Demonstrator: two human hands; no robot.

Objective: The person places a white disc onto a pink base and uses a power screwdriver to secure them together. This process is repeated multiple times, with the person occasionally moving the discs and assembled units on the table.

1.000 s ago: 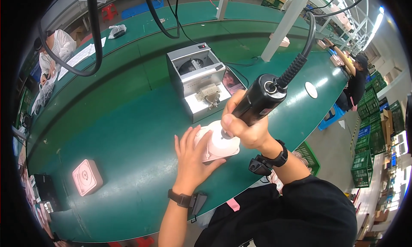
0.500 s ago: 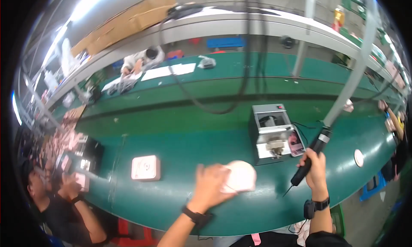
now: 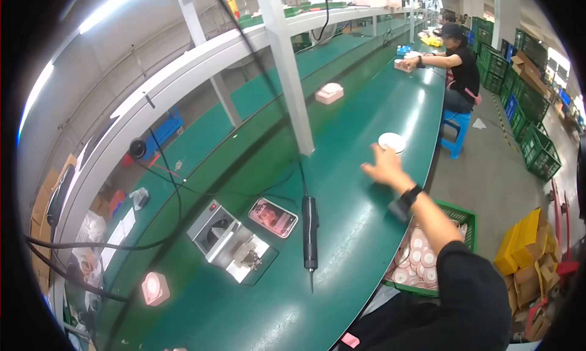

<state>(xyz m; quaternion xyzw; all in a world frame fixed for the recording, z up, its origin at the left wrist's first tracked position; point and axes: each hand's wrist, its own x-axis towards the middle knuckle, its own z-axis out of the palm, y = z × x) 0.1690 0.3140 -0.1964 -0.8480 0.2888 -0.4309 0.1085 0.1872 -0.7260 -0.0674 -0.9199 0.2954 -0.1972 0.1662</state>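
My right hand (image 3: 390,169) reaches out over the green bench, fingers spread, with its fingertips at the near edge of a round white disc (image 3: 391,142). Whether they touch the disc I cannot tell. Out of the picture is my left hand. A black electric screwdriver (image 3: 310,234) hangs bit-down from its cable, held by no hand. Left of it are a phone (image 3: 273,217) with a lit screen and a small grey screw feeder (image 3: 238,248) with an open front. A pink box-shaped part (image 3: 155,289) lies beyond the feeder at the left.
A metal post (image 3: 287,76) rises from the bench (image 3: 348,229). Another pink part (image 3: 329,93) sits farther along. Below the bench edge stands a green crate (image 3: 461,214) of round pink pieces. A co-worker (image 3: 461,64) sits at the far end on a blue stool (image 3: 455,131).
My view has swung right. My right hand has let go of the screwdriver and reached toward the disc. My left hand, earlier at a pale pink round-topped part, has left the picture.
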